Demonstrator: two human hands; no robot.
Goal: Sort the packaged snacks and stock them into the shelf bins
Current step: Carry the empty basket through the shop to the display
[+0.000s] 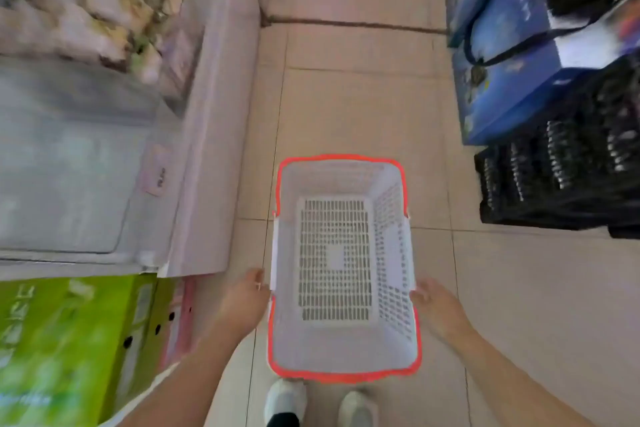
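A white perforated plastic basket (287, 340) with an orange-red rim hangs over the tiled floor in front of me, and nothing lies inside it. My left hand (242, 302) grips its left side near the rim. On the opposite side, my right hand (438, 305) holds the right wall. Blurred pale snack packets (104, 10) lie in a shelf bin at the upper left. A clear-walled shelf bin (69, 166) below them looks bare, with a small price label (157, 177) on its front.
Green cartons (69, 340) stand at the lower left beside a pink one. Blue gift boxes (512, 55) with dark straps and black crates of bottles (561, 177) line the right. The tiled aisle runs ahead between them. My white shoes (285, 399) show below the basket.
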